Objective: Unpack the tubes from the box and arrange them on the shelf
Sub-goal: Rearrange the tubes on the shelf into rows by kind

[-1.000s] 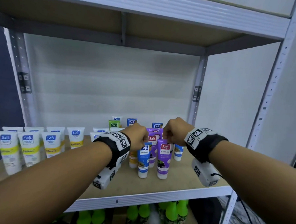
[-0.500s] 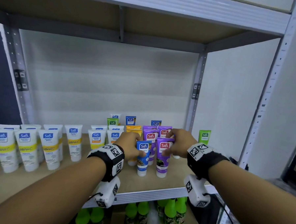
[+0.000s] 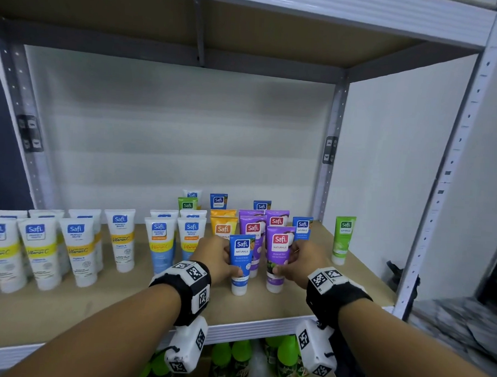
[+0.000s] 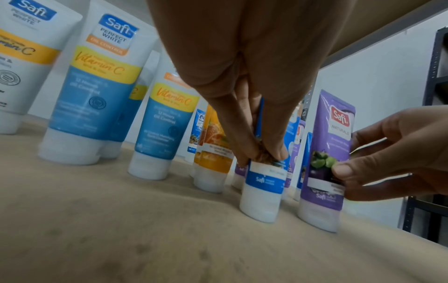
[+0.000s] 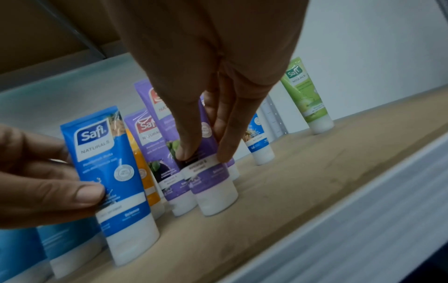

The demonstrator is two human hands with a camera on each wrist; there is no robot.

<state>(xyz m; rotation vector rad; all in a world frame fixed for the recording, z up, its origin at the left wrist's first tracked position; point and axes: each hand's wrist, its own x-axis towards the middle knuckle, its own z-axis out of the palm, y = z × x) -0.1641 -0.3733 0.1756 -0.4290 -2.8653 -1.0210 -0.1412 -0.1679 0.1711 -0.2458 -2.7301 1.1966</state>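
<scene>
While hands [image 3: 255, 260] grip them, tube labels [image 3: 241, 255] hide.

On the tan wooden shelf board [image 3: 62, 317], the blue plastic tube [image 3: 241, 263] is stood on its cap near the front edge, with the purple plastic tube [image 3: 278, 259] set just beside it at 3 o'clock. The blue plastic tube is gripped from 9 o'clock by the left hand [image 3: 216, 258], the purple plastic tube from 3 o'clock by the right hand [image 3: 302, 261]. Rows of white plastic tubes [image 3: 78, 251] are ranged farther off at 9 o'clock, an orange plastic tube [image 3: 222, 230] just behind at 11 o'clock, and a lone green plastic tube [image 3: 343, 239] well apart at 2 o'clock. Green-capped bottles [image 3: 241, 358] are stored on the level below.
</scene>
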